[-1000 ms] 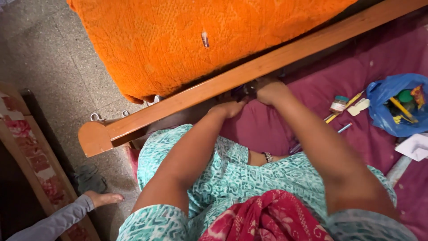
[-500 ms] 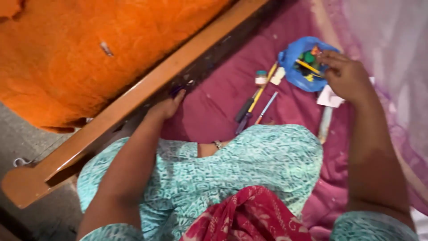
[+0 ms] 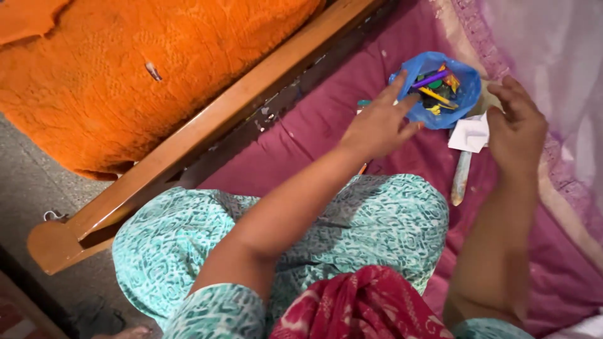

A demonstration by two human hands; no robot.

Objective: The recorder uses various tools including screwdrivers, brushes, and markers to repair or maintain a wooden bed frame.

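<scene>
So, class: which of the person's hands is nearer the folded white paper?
Right. The right hand sits beside the white paper, almost touching it; the left hand is farther away, by the blue bag.

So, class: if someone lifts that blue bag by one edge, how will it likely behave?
The blue bag looks like thin crumpled plastic, so it would probably sag, not hold its shape. Its mouth is open, so the small coloured pieces inside might spill. It is likely light. The left hand hovers at its rim.
</scene>
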